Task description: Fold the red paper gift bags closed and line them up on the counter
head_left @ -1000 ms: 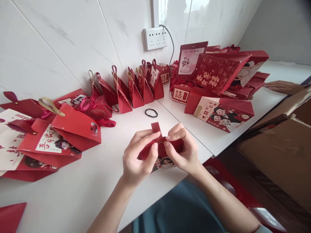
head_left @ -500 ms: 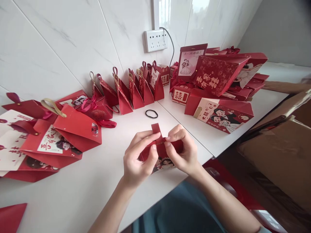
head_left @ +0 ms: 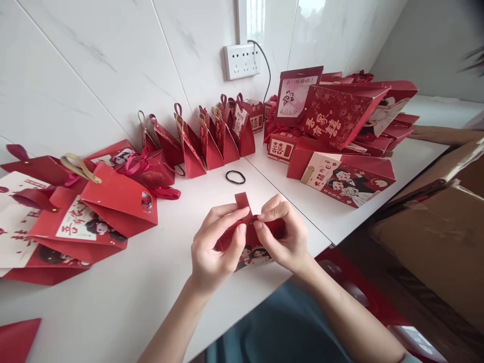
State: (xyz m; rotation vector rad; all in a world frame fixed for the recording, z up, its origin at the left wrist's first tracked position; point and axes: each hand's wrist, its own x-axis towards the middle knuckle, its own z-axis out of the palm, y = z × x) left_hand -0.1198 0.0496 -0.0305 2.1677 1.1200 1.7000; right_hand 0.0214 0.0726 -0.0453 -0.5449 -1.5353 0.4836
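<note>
Near the surface's (head_left: pixel 162 287) front edge: couple-printed red gift box (head_left: pixel 251 252), long axis roughly left to right, strap (head_left: pixel 242 200) pointing away from us; our left hand (head_left: pixel 215 247) and right hand (head_left: pixel 287 234) pinch its top.

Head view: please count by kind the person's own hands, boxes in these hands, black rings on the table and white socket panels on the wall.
Own hands: 2 (left hand, right hand)
Held red box: 1
Black ring: 1
White socket panel: 1
Total: 5
</note>
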